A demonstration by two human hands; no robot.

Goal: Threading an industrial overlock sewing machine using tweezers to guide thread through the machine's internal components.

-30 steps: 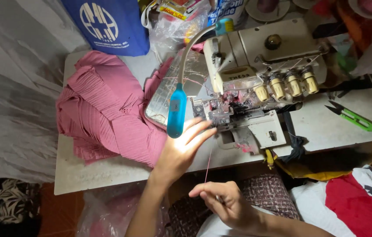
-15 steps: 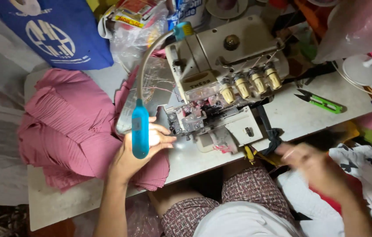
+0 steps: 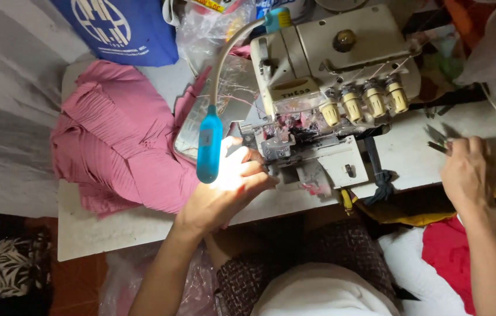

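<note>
Your right hand covers most of the snips at three o'clock; lamp glare washes out your left hand's fingertips.

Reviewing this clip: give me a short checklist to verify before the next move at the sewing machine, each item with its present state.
1. Left hand at the sewing machine's needle area: ok.
2. Blue lamp lights that hand: ok.
3. Right hand on the snips at the table's right side: ok.
4. Snips gripped firmly: cannot tell.
5. Pink fabric clear of the needle: ok.
6. Machine threaded: cannot tell.
</note>
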